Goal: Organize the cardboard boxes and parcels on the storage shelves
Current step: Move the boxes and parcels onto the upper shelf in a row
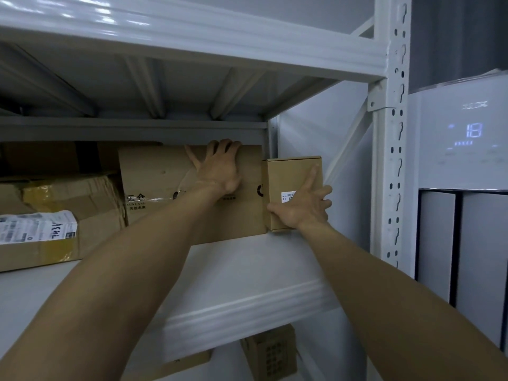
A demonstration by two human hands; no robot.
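A large cardboard box [165,188] with black print stands at the back of the white shelf board [233,273]. My left hand [220,166] lies against its front near the top, fingertips curled over the upper edge. Right beside it stands a small cardboard box [288,177] with a white label, tight in the shelf's right corner. My right hand [305,204] presses flat on its front with fingers spread, the thumb under the lower left corner.
A crumpled taped box [68,193] and a parcel with a shipping label [35,235] lie at the left. The white steel upright [393,160] bounds the shelf on the right. More boxes [269,353] sit on the level below. A white appliance with a display [467,138] stands right.
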